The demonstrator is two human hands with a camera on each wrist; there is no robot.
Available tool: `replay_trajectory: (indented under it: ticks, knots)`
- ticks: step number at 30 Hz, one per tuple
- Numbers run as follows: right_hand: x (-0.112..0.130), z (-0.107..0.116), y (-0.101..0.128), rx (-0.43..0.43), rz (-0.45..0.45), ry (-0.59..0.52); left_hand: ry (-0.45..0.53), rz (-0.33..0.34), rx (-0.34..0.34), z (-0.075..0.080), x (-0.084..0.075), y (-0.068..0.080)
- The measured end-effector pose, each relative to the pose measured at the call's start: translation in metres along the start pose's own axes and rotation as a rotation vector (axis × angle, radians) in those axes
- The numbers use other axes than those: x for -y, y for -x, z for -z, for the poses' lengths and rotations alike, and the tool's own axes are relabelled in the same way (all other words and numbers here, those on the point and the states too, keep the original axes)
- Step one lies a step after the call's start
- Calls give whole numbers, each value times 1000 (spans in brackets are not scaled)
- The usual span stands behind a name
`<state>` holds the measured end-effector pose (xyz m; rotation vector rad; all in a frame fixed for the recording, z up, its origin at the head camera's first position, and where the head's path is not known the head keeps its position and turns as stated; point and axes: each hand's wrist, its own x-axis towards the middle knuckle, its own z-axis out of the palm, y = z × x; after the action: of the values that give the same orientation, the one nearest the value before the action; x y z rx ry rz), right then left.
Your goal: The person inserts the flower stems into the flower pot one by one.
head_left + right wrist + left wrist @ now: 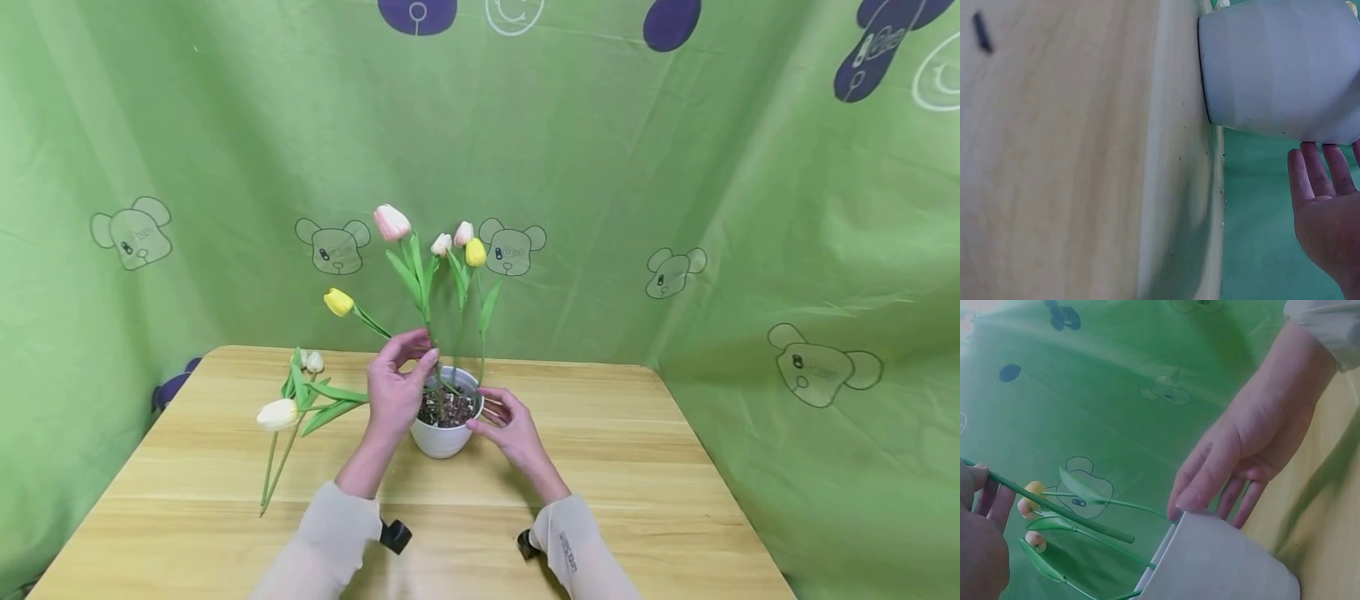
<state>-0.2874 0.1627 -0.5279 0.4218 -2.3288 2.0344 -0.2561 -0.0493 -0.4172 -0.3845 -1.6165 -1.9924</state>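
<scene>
My left hand point(395, 392) pinches the green stem of a pink tulip point(392, 222) between thumb and fingers. In the left wrist view the stem's cut end point(1124, 536) shows apart from the white pot point(1219, 562), near its mouth. At the pot's right side, my right hand point(517, 431) rests with its thumb at the rim and its fingers extended along the wall. Dark soil point(444, 408) fills the pot point(438, 442). Rising from it are a yellow tulip point(476, 252) and two pale pink ones; another yellow tulip point(339, 302) leans left, its lower stem hidden behind my left hand.
Left of the pot, several white tulips point(277, 414) with green leaves lie on the wooden table point(637, 483). A green curtain point(585, 167) printed with bear faces hangs behind and along both sides. Black straps point(395, 536) show at my sleeves.
</scene>
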Motion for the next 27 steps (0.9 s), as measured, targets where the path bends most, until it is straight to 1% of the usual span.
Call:
replay_trajectory:
  ticks: [9,16,22,27]
  knots:
    - [-3,-1,0,-11,5,-25,-22,26,8,-14,16,-3]
    - [-4,-2,0,-10,2,-49,-34,38,49,-23,33,-4]
    - [-3,-2,1,-9,0,-63,-89,40,50,-26,43,-7]
    - [-3,-1,2,-9,-6,-46,-136,45,41,-23,49,-9]
